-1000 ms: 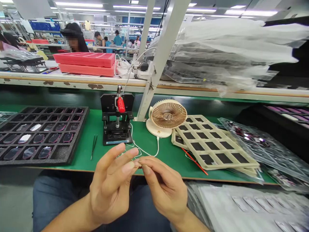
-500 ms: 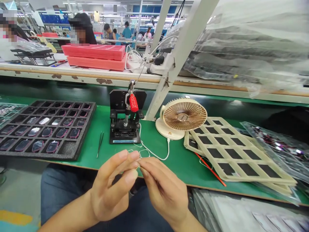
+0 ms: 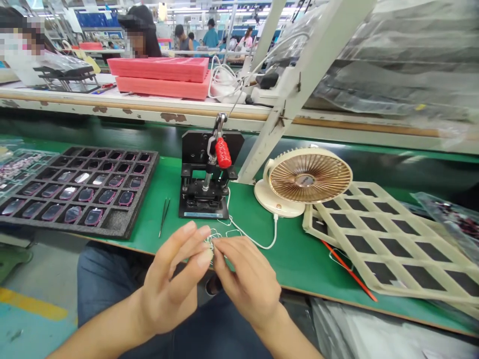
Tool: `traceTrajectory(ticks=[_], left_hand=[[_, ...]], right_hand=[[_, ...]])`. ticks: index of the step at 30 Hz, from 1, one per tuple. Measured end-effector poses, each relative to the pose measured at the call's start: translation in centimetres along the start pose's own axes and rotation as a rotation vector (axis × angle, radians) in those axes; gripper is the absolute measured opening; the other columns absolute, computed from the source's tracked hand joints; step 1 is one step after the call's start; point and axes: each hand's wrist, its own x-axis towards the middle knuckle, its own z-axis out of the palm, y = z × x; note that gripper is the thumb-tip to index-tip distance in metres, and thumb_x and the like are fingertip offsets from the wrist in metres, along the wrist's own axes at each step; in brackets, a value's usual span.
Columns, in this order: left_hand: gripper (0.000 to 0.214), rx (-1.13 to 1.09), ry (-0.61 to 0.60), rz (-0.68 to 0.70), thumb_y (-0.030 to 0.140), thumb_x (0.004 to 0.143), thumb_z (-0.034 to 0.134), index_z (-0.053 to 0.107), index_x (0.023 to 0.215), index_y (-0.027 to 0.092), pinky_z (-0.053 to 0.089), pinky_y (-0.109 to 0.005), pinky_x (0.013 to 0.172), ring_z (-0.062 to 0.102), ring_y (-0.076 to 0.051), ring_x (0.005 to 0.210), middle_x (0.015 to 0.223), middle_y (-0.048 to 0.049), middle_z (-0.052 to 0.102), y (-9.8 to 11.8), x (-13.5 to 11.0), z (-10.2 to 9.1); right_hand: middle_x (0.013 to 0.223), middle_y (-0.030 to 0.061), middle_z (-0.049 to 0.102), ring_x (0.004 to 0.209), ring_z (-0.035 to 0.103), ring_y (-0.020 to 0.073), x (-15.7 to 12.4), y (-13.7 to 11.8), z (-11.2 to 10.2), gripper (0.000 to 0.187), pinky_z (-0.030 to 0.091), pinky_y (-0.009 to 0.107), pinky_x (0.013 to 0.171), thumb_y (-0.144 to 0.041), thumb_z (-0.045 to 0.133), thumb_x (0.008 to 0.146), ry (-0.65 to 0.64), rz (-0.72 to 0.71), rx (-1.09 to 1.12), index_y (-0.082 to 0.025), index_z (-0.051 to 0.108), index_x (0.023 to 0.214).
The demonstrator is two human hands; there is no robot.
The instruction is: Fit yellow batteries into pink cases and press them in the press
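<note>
Thin white rectangular loops point(image 3: 214, 234) cluster at the fingertips of both my hands, above the table's front edge. My left hand point(image 3: 175, 284) pinches at them with thumb and fingertips. Opposite it, my right hand point(image 3: 249, 276) has its thumb and forefinger pressed together on the same loops. Fingers partly hide the loops, so I cannot make out how many each hand holds. A single white loop point(image 3: 234, 233) lies on the green mat just beyond my right hand. Behind my hands stands a black toggle-clamp press point(image 3: 205, 192) with a red handle point(image 3: 223, 153).
Dark tweezers point(image 3: 163, 218) lie left of the press. A black foam tray point(image 3: 129, 230) holds watch-like parts at left. To the right are a beige fan point(image 3: 310, 175), stacked cream trays point(image 3: 377, 239) and a red stick point(image 3: 350, 271). A white post point(image 3: 284, 109) slants upward behind.
The view has turned slightly left, so the bench appears shifted right. More of the white loops now show between my fingertips. Both hands remain close together at the table edge.
</note>
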Motion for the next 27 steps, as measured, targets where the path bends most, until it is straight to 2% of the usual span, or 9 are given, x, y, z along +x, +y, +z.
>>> traceTrajectory(ticks=[3,6,11,15,20,27], left_hand=[[0.072,-0.025,-0.004,-0.004,-0.016,0.094,0.062,0.048,0.157,0.016,0.074,-0.041,0.098,0.068,-0.033,0.139,0.175,-0.0186,0.036,-0.3,-0.4,-0.5],[0.071,-0.017,-0.006,0.052,-0.017,0.094,0.060,0.049,0.156,0.016,0.074,-0.038,0.096,0.068,-0.031,0.139,0.175,-0.0175,0.037,-0.6,-0.3,-0.6],[0.055,0.006,-0.039,0.105,-0.020,0.090,0.061,0.060,0.137,0.009,0.072,-0.042,0.102,0.064,-0.034,0.144,0.176,-0.0182,0.035,-1.2,-0.5,-0.4],[0.049,-0.037,-0.086,0.131,-0.017,0.093,0.059,0.062,0.134,0.009,0.069,-0.047,0.106,0.059,-0.038,0.148,0.179,-0.0183,0.030,-2.0,-1.3,-0.3],[0.057,-0.032,-0.094,0.145,-0.019,0.089,0.064,0.058,0.138,0.009,0.071,-0.046,0.103,0.062,-0.037,0.145,0.177,-0.0221,0.031,-2.7,-1.7,-0.3],[0.078,-0.006,-0.049,0.122,-0.020,0.088,0.065,0.046,0.155,0.017,0.073,-0.042,0.098,0.067,-0.033,0.140,0.176,-0.0223,0.034,-3.0,-2.2,-0.4]], right_hand=[[0.097,0.0045,0.078,0.084,0.073,0.0165,0.3,-0.4,-0.2,0.018,0.061,0.031,0.077,-0.005,0.065,0.102,-0.004,0.167,0.152,-0.021,0.070,0.111],[0.093,0.0028,0.077,0.079,0.071,0.0137,0.7,-0.9,-0.5,0.014,0.058,0.026,0.072,-0.013,0.062,0.107,-0.107,0.297,0.321,-0.021,0.074,0.106],[0.094,0.0026,0.078,0.078,0.072,0.0135,1.0,-1.0,-0.6,0.017,0.057,0.024,0.073,-0.019,0.061,0.110,-0.177,0.380,0.396,-0.022,0.078,0.108],[0.093,0.0009,0.079,0.077,0.074,0.0125,0.7,-0.7,-0.2,0.017,0.056,0.022,0.072,-0.021,0.062,0.111,-0.195,0.430,0.372,-0.023,0.078,0.106],[0.085,0.0002,0.075,0.071,0.070,0.0125,0.2,-0.6,0.3,0.018,0.054,0.023,0.068,-0.025,0.060,0.111,-0.217,0.463,0.331,-0.021,0.074,0.101],[0.082,0.0003,0.074,0.071,0.070,0.0140,-0.2,-0.7,1.0,0.021,0.056,0.023,0.065,-0.030,0.059,0.112,-0.220,0.543,0.430,-0.021,0.073,0.101]])
